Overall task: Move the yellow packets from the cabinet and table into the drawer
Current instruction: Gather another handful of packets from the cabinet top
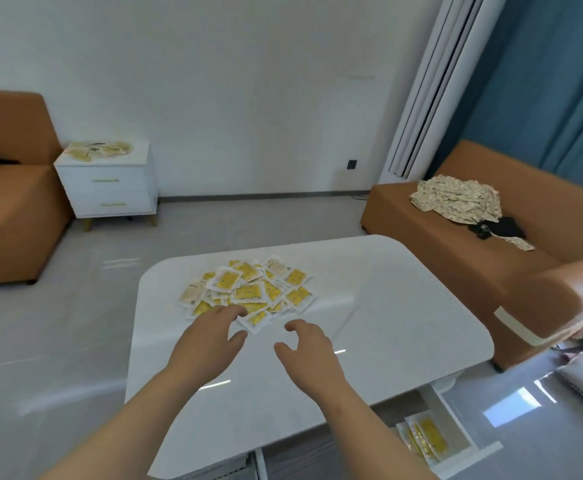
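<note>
Print on packets [248, 289] too blurry to read. Pile on table [387, 306] just ahead of both hands. Fingers of left hand [210, 336] spread loose, tips at pile's near edge, maybe touching; right hand [305, 344] half-curled, empty, just short. More packets in drawer [456, 420] right of right forearm, and on cabinet [110, 188] far ahead-left.

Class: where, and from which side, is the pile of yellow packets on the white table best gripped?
Probably scoop the pile of yellow packets at its near edge, from both sides: they lie flat, loose, overlapping, by the left hand and right hand.
</note>
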